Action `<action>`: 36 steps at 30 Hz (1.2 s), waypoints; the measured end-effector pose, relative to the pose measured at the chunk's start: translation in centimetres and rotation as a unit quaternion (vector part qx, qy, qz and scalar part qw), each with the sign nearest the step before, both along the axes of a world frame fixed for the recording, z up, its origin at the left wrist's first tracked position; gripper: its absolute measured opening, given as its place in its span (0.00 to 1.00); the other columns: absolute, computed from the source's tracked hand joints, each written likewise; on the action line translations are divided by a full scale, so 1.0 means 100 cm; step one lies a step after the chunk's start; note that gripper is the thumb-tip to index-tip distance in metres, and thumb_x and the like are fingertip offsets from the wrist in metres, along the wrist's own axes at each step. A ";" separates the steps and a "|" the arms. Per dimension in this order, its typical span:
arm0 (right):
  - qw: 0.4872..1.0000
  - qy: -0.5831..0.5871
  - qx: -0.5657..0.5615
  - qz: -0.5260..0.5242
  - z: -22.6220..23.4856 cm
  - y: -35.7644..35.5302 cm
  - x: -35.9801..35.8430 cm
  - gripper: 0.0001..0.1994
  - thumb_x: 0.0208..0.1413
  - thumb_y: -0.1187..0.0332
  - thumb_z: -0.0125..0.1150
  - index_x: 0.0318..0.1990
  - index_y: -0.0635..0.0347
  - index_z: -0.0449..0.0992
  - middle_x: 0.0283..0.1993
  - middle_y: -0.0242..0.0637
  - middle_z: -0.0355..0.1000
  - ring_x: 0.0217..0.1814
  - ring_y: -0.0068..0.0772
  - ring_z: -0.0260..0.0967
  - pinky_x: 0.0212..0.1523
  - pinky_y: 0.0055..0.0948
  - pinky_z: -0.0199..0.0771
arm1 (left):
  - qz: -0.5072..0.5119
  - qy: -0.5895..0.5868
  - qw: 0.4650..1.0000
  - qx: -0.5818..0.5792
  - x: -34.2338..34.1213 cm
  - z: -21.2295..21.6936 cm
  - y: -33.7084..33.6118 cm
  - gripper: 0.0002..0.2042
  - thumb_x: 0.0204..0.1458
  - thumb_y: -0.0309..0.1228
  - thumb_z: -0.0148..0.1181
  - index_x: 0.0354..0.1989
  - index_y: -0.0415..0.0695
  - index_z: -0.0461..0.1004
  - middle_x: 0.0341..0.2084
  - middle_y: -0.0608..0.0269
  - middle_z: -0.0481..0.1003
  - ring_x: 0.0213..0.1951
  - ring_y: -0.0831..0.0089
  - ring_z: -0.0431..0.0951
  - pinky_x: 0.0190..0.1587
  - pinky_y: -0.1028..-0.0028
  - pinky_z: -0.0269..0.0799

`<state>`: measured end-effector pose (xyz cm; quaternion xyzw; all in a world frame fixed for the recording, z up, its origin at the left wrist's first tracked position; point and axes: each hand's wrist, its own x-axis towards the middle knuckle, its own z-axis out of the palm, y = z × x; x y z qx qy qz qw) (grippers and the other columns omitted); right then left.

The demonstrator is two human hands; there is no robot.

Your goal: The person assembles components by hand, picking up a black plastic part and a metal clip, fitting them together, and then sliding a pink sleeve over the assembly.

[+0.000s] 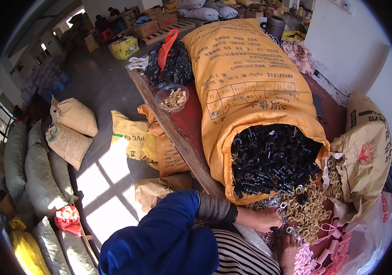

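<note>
Left hand (265, 219) fingers curled into pile of metal rings (303, 208), grasp unclear. Right hand (288, 251) rests beside pink tubes (326, 256), grip hidden. Orange sack (246, 91) spills black parts (271, 158).

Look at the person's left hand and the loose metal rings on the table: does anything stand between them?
Nothing visible does. The left hand already rests on the metal rings, just below the open mouth of the orange sack.

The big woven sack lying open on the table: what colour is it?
Orange-yellow woven sack, head view.
</note>
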<state>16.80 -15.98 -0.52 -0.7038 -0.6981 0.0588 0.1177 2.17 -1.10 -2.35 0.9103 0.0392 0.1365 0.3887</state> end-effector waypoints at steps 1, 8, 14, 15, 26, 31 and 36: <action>1.000 0.001 0.000 -0.002 0.003 0.000 -0.001 0.05 0.39 0.71 0.53 0.24 0.58 0.63 0.25 0.41 0.61 0.27 0.46 0.59 0.29 0.40 0.58 | -0.002 0.001 1.000 0.000 0.001 -0.001 0.000 0.13 0.25 0.22 0.59 0.23 0.39 0.65 0.24 0.58 0.67 0.28 0.61 0.70 0.28 0.66 0.67; 0.998 -0.022 -0.026 0.045 0.008 -0.001 0.001 0.06 0.39 0.71 0.53 0.26 0.58 0.64 0.26 0.41 0.62 0.28 0.45 0.60 0.30 0.40 0.58 | 0.002 -0.043 0.999 -0.002 0.012 -0.014 -0.011 0.07 0.27 0.24 0.56 0.19 0.40 0.68 0.19 0.56 0.69 0.26 0.59 0.72 0.27 0.65 0.67; 1.000 0.007 -0.013 0.014 -0.002 -0.005 0.009 0.06 0.40 0.74 0.53 0.27 0.59 0.64 0.27 0.41 0.63 0.26 0.44 0.60 0.27 0.36 0.60 | 0.009 -0.041 0.998 -0.038 0.017 -0.011 -0.020 0.08 0.28 0.24 0.58 0.19 0.40 0.67 0.19 0.55 0.69 0.26 0.58 0.71 0.27 0.66 0.66; 0.999 0.041 0.018 -0.003 -0.007 -0.007 0.012 0.06 0.41 0.74 0.53 0.28 0.59 0.64 0.27 0.39 0.63 0.25 0.41 0.60 0.25 0.35 0.60 | 0.010 -0.053 0.996 -0.068 0.020 -0.010 -0.021 0.08 0.28 0.25 0.58 0.19 0.39 0.67 0.18 0.55 0.69 0.26 0.58 0.71 0.27 0.66 0.66; 0.784 0.592 0.065 -0.173 -0.004 -0.008 -0.002 0.12 0.50 0.67 0.52 0.39 0.61 0.61 0.19 0.26 0.61 0.18 0.15 0.54 0.18 0.15 0.53 | 0.016 -0.095 0.980 -0.174 0.037 0.000 -0.028 0.10 0.32 0.27 0.61 0.22 0.38 0.67 0.19 0.55 0.70 0.25 0.60 0.72 0.28 0.69 0.66; 0.706 0.673 0.067 -0.211 0.005 0.000 -0.008 0.13 0.49 0.66 0.54 0.39 0.60 0.61 0.17 0.23 0.60 0.16 0.11 0.52 0.15 0.10 0.48 | 0.020 -0.078 0.968 -0.237 0.031 0.018 -0.026 0.09 0.34 0.27 0.60 0.22 0.38 0.67 0.18 0.55 0.70 0.22 0.64 0.72 0.26 0.71 0.66; 0.697 0.681 0.064 -0.215 0.011 0.009 -0.013 0.13 0.49 0.65 0.54 0.40 0.59 0.62 0.17 0.22 0.60 0.16 0.10 0.52 0.14 0.09 0.47 | 0.043 -0.169 0.951 -0.255 0.031 0.015 -0.026 0.08 0.34 0.26 0.59 0.20 0.38 0.66 0.15 0.55 0.69 0.19 0.67 0.71 0.22 0.74 0.64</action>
